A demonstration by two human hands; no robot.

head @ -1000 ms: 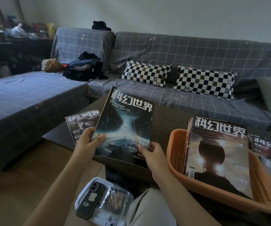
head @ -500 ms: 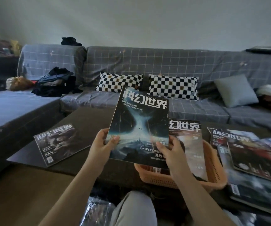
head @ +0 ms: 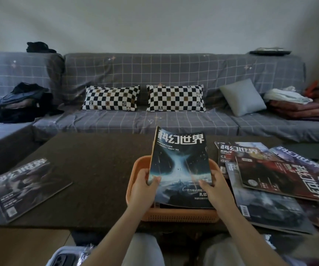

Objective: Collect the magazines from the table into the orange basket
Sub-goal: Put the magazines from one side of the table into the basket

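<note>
Both hands, left (head: 142, 191) and right (head: 216, 191), pinching glossy dark-blue magazine (head: 179, 169), tilted upright, straight over orange plastic basket (head: 133, 169).

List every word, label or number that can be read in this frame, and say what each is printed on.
"科幻世界": masthead of the held magazine, gripped by the left hand and right hand over the orange basket.
"科幻世界": magazine at the left of the table, seen upside down.
"科幻世界": each cover in the pile on the right.
Cover captions, barcodes, QR code: too small to read.
</note>
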